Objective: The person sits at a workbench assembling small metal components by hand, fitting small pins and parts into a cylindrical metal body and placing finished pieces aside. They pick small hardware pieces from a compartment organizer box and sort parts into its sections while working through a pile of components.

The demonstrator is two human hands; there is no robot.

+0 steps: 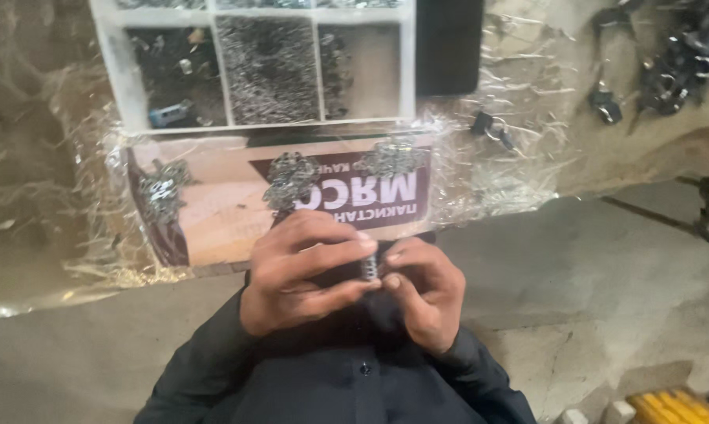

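A small metal spring-like part (370, 268) is pinched between the fingertips of both my hands, close to my chest. My left hand (303, 271) curls around it from the left, and my right hand (421, 294) grips it from the right. Just beyond my hands lies a brown and white printed card (213, 212) under clear plastic film, carrying three little heaps of small metal parts (290, 180). Dark sleeves cover both my arms.
A white compartment tray (268, 71) with sorted small metal parts sits at the far edge. A dark flat object (449, 47) lies beside it. More metal pieces (676, 63) are piled at the far right. A yellow object (672, 408) shows at the bottom right on the concrete floor.
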